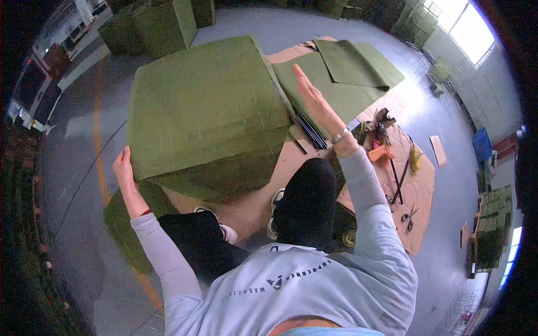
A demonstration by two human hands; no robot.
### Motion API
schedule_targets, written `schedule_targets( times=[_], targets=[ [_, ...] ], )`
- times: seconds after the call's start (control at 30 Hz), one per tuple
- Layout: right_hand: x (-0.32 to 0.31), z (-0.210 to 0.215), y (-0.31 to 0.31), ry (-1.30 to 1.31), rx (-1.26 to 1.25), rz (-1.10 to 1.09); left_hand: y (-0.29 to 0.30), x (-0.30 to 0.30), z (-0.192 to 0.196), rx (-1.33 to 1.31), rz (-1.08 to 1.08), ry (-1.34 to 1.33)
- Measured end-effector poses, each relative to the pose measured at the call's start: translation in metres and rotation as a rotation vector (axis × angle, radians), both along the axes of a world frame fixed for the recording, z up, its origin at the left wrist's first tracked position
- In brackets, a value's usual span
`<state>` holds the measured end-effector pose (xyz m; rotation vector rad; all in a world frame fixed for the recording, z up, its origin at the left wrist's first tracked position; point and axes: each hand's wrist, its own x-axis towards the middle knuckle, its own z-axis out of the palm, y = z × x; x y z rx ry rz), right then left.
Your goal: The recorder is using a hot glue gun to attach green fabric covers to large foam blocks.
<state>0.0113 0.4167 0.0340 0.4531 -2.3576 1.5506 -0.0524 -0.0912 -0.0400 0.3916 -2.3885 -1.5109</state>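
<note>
In front of me stands a large box-shaped piece covered in olive-green fabric (207, 106), its broad top tilted slightly and its near side in shadow. My left hand (124, 168) is closed at the near left corner, gripping the fabric edge. Stretched out straight, my right hand (316, 103) is beside the piece's right edge, fingers extended and holding nothing. I cannot tell whether it touches the edge. Beyond that hand lies a flat green fabric sheet (302, 75) with a folded piece (353, 64) on top. Black strips (310, 131) lie below my right hand.
A tan quilted pad (420, 196) on the right holds scissors (411, 218), an orange-handled tool (381, 153), a yellow item (415, 158) and crossed dark rods (399, 182). More green boxes (148, 28) stand at the back. A green fabric piece (131, 227) lies by my left forearm.
</note>
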Motion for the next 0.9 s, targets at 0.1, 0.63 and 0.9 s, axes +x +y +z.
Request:
schedule_targets(
  times=[0.1,0.63,0.9],
  targets=[
    [-0.025,0.016,-0.016,0.009,0.283,-0.164,0.015,0.004,0.005,-0.013,0.008,0.026],
    [-0.160,-0.068,0.007,-0.025,0.919,-0.428,0.023,-0.005,-0.004,0.003,-0.036,0.068],
    [-0.168,0.000,-0.005,-0.116,0.304,-0.429,0.006,0.014,-0.009,-0.079,0.030,0.088]
  ],
)
